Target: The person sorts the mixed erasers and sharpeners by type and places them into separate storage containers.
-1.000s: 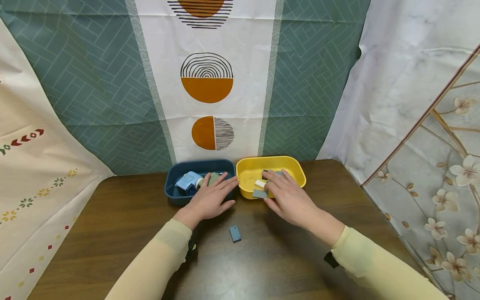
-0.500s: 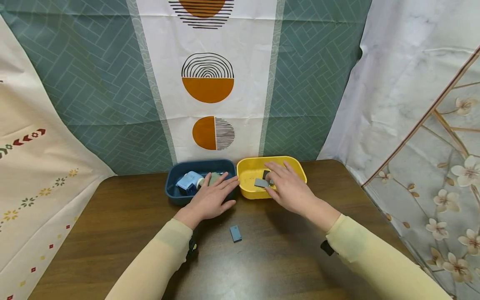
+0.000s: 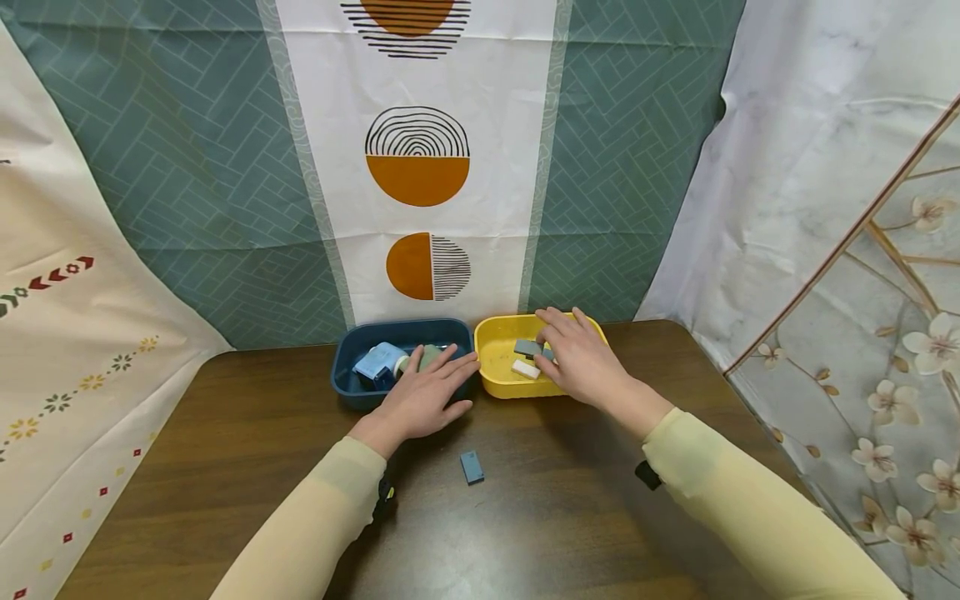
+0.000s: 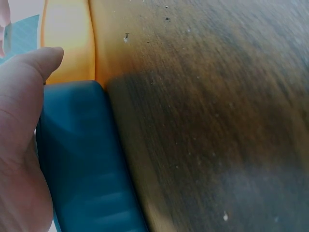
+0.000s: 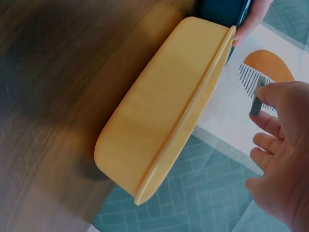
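Observation:
My right hand [image 3: 583, 354] is over the yellow bin [image 3: 491, 358] and pinches a small grey rectangular block [image 5: 258, 95] between thumb and fingertip, above the rim in the right wrist view. Below it in the bin lies a white block [image 3: 526, 369], beside darker pieces partly covered by the hand. My left hand [image 3: 425, 393] lies with straight fingers across the blue bin [image 3: 352, 401], its fingertips by the yellow bin's edge. It holds nothing. A blue-grey rectangular block [image 3: 471, 467] lies on the table in front of the bins.
The two bins stand side by side at the back of the brown wooden table [image 3: 247, 467], against a patterned cloth [image 3: 442, 183]. Inside the blue bin are a light-blue packet [image 3: 378, 360], a dark-blue item [image 3: 384, 380] and a green item [image 3: 430, 357], partly hidden by my left hand.
My right hand has moved slightly back and up, carrying the grey block from the yellow bin's front rim to farther over its inside. The left hand stays put.

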Motion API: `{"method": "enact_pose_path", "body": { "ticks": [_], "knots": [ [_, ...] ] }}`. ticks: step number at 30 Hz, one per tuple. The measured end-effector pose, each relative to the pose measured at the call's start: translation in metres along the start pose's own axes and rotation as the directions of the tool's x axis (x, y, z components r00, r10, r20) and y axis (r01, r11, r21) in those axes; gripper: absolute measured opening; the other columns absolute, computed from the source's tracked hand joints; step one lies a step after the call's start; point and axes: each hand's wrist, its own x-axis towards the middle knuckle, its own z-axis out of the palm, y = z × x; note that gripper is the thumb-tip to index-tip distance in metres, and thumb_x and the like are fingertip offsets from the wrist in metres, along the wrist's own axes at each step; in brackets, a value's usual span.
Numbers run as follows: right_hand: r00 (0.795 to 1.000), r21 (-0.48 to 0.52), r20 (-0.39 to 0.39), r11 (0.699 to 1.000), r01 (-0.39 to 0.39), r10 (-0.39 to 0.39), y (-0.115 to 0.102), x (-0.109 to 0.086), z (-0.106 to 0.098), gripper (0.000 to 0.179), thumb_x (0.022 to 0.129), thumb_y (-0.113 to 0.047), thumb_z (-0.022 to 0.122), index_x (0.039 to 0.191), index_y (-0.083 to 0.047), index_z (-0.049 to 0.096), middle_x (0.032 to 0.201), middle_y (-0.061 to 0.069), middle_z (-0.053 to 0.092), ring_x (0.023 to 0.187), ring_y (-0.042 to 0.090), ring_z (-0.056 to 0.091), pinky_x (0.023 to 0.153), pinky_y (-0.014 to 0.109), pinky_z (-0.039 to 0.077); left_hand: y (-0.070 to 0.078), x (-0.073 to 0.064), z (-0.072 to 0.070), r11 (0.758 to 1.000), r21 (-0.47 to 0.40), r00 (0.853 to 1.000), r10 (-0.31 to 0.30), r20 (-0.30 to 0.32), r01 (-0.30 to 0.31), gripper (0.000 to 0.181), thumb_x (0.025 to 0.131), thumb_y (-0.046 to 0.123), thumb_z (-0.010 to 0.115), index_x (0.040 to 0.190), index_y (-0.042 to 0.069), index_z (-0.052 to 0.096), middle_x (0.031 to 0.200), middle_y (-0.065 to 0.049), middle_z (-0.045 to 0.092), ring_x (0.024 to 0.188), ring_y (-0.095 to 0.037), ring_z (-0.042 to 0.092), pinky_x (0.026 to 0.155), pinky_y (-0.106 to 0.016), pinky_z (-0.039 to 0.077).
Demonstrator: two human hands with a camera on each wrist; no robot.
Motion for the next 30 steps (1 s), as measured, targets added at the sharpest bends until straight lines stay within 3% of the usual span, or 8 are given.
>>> {"method": "enact_pose_path", "body": {
  "ticks": [17,24,30],
  "knots": [
    [0.993,-0.036,0.052,0.994,-0.102,0.104,0.014,0.013,0.007,0.027,0.108,-0.025,0.074,0.123,-0.002,0.071,0.168,0.021,0.048,0.161,0.038,0.038,0.134,0.060,0.018,0.000,0.000,0.000,1.000,-0.010,1.000,-0.014,0.013,0.014,0.070,0.113,0.047,0.063,0.174,0.024,0.039,0.181,0.010,0.028,0.170,-0.023,0.015,0.132,-0.069,0.001],
    [0.987,-0.030,0.055,0.989,-0.147,0.148,0.021,0.018,0.009,0.029,0.109,-0.025,0.072,0.125,-0.001,0.072,0.168,0.021,0.048,0.160,0.037,0.039,0.135,0.059,0.016,0.001,0.000,0.000,1.000,0.011,1.000,-0.007,0.005,0.007,0.070,0.113,0.047,0.063,0.174,0.024,0.039,0.180,0.009,0.029,0.169,-0.025,0.017,0.132,-0.071,0.006],
    [0.983,-0.024,0.064,0.985,-0.170,0.171,0.026,0.022,0.010,0.027,0.109,-0.024,0.071,0.124,-0.001,0.071,0.168,0.022,0.048,0.159,0.039,0.039,0.135,0.059,0.016,0.002,0.000,-0.002,1.000,0.001,1.000,-0.018,0.014,0.018,0.070,0.113,0.047,0.063,0.174,0.024,0.039,0.181,0.010,0.028,0.170,-0.023,0.016,0.132,-0.069,0.002]
  ]
}}
